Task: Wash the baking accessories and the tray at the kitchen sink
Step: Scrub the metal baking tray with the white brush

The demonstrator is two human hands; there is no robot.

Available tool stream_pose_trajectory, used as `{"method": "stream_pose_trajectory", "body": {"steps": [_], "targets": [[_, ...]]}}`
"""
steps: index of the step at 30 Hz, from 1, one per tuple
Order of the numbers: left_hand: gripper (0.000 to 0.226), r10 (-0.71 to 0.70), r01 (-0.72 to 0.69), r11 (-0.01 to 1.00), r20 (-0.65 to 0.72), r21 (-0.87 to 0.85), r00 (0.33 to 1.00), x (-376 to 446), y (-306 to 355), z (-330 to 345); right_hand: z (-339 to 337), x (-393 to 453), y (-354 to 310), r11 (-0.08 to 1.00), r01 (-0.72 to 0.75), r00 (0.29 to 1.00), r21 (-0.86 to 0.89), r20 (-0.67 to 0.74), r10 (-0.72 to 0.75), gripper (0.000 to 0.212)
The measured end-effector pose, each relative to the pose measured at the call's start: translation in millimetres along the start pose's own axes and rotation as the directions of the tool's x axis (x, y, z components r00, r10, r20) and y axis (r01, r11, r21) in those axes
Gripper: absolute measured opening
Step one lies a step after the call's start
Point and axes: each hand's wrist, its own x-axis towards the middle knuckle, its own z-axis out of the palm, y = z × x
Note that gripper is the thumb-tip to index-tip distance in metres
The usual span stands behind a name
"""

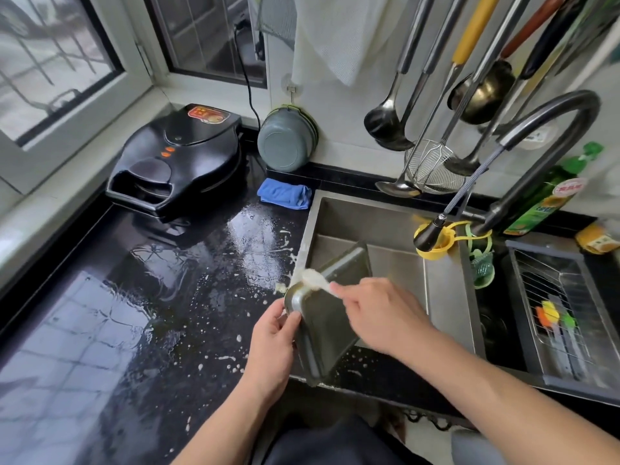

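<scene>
Down at the near left corner of the stainless steel sink (385,216), the person holds a dark rectangular metal baking tray (330,325) tilted on edge, its far end dipping into the basin and its near end resting over the sink's front rim. The left hand (273,340) reaches in from the near left, forearm angled up toward the sink, with thumb and fingers curled round the tray's left rim near its upper corner. The right hand (382,313) comes across from the right, wrist bent inward, fingers closed on the handle of a small white batter-coated scraper (315,280) whose pale tip lies against the tray's top left corner. Pale splashes dot the wet black countertop (151,297) left of the sink. A black electric griddle (177,159) sits farther left, and a folded blue cloth (285,193) lies by the sink's far left corner.
</scene>
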Motion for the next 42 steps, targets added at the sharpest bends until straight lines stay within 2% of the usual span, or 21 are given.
{"method": "stream_pose_trajectory", "body": {"steps": [2,3,4,7,8,11,12,16,17,20,23,28,30,33,37,39,41,42], "targets": [[0.034,0.005,-0.005,1.000,0.009,0.019,1.000,-0.1,-0.2,-0.9,-10.0,19.0,24.2,0.986,-0.163,0.986,-0.020,-0.028,0.162,0.043],[0.034,0.004,-0.005,1.000,0.011,0.027,1.000,-0.3,0.0,0.0,-11.0,20.7,28.6,0.981,-0.194,0.980,-0.021,-0.038,0.193,0.043],[0.035,0.004,-0.004,0.999,0.013,0.033,1.000,0.0,0.7,0.6,-9.3,17.2,24.7,0.984,-0.178,0.983,-0.007,-0.039,0.177,0.042],[0.035,0.014,-0.014,0.999,-0.003,0.038,1.000,2.9,-1.9,-1.1,7.3,-12.0,-14.3,0.997,0.017,1.000,0.071,0.002,-0.017,0.044],[0.035,0.018,-0.018,0.999,-0.007,0.036,1.000,3.5,-1.2,-1.4,10.5,-13.5,-15.7,0.997,0.031,0.999,0.072,-0.013,-0.030,0.044],[0.031,0.012,-0.011,0.999,-0.002,0.042,1.000,3.8,2.2,2.0,5.1,9.7,10.6,0.989,-0.132,0.986,0.071,-0.092,0.138,0.043],[0.030,0.010,-0.010,0.999,0.008,0.038,1.000,3.3,3.7,4.2,5.3,9.4,13.1,0.987,-0.145,0.983,0.064,-0.106,0.152,0.043],[0.023,-0.008,0.009,0.998,0.024,-0.062,1.000,9.5,11.3,12.6,16.0,-17.5,-20.6,0.995,0.088,0.984,0.052,-0.163,-0.079,0.048],[0.023,-0.013,0.016,0.997,0.032,-0.079,0.999,11.8,14.0,15.1,19.1,-20.0,-23.8,0.995,0.099,0.975,0.028,-0.201,-0.091,0.048],[0.026,-0.041,0.048,0.991,0.062,-0.127,0.997,13.3,25.2,22.5,28.7,-27.0,-20.3,0.998,0.030,0.964,-0.050,-0.264,-0.042,0.050],[0.033,-0.045,0.054,0.988,0.067,-0.145,0.997,12.8,29.7,27.0,36.1,-44.4,-26.0,0.999,0.012,0.977,-0.052,-0.213,-0.022,0.051],[0.035,-0.017,0.024,0.993,0.064,-0.112,0.998,12.7,32.1,33.0,23.8,-10.3,-29.7,0.999,0.035,0.934,0.001,-0.355,-0.032,0.048],[0.038,-0.016,0.024,0.988,0.050,-0.154,0.999,13.4,36.1,30.0,28.1,-21.4,-26.3,0.998,0.057,0.936,-0.026,-0.347,-0.062,0.048],[0.048,-0.008,0.020,0.978,0.059,-0.205,0.998,11.6,37.1,26.4,43.5,-49.1,-15.3,0.998,0.056,0.969,0.022,-0.243,-0.049,0.050],[0.062,-0.013,0.045,0.954,0.110,-0.298,0.994,3.8,35.1,30.9,36.1,-20.8,-19.2,0.992,0.116,0.935,0.042,-0.341,-0.095,0.048],[0.054,-0.021,0.095,0.886,0.165,-0.453,0.986,1.7,44.0,27.9,34.1,-13.0,-23.8,0.989,0.143,0.933,0.040,-0.338,-0.121,0.048],[0.026,-0.055,0.146,0.815,0.177,-0.560,0.983,3.4,56.5,22.4,38.3,-25.3,-19.0,0.989,0.143,0.949,0.020,-0.288,-0.131,0.048],[0.019,-0.089,0.161,0.797,0.151,-0.582,0.985,8.0,59.6,19.5,43.1,-35.3,-10.7,0.991,0.129,0.959,0.017,-0.257,-0.121,0.049]]}}
